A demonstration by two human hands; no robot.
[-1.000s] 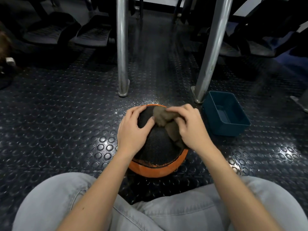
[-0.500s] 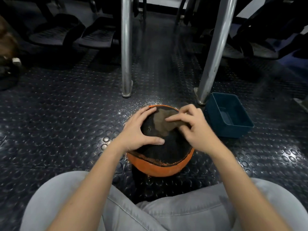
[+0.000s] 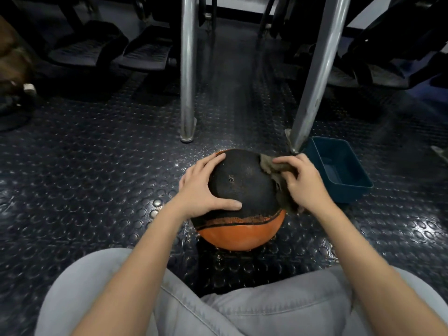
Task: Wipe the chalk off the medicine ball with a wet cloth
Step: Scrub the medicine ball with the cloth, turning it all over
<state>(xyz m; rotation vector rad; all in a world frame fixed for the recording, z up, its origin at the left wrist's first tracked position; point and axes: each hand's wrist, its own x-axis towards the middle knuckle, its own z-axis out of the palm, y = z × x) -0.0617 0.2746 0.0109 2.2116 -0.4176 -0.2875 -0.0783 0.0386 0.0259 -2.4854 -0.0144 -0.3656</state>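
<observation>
While the studded floor (image 3: 97, 178) bears the medicine ball (image 3: 244, 187), a blue tub (image 3: 351, 194) sits near its right; left hand (image 3: 201, 190) presses spread fingers on the ball's left, and right hand (image 3: 305, 185) pinches the cloth (image 3: 266, 164) against its far right side.

We label the person's own parts as seen from above. Left hand (image 3: 201, 190) and right hand (image 3: 305, 185) are bare, and so are the left forearm (image 3: 135, 263) and right forearm (image 3: 363, 251), uncovered down to the picture's lower edge. We note the trousers (image 3: 278, 318) — light grey, denim-like — over both thighs. A stitched seam (image 3: 184, 304) crosses the left leg, and soft folds gather where the legs meet.
</observation>
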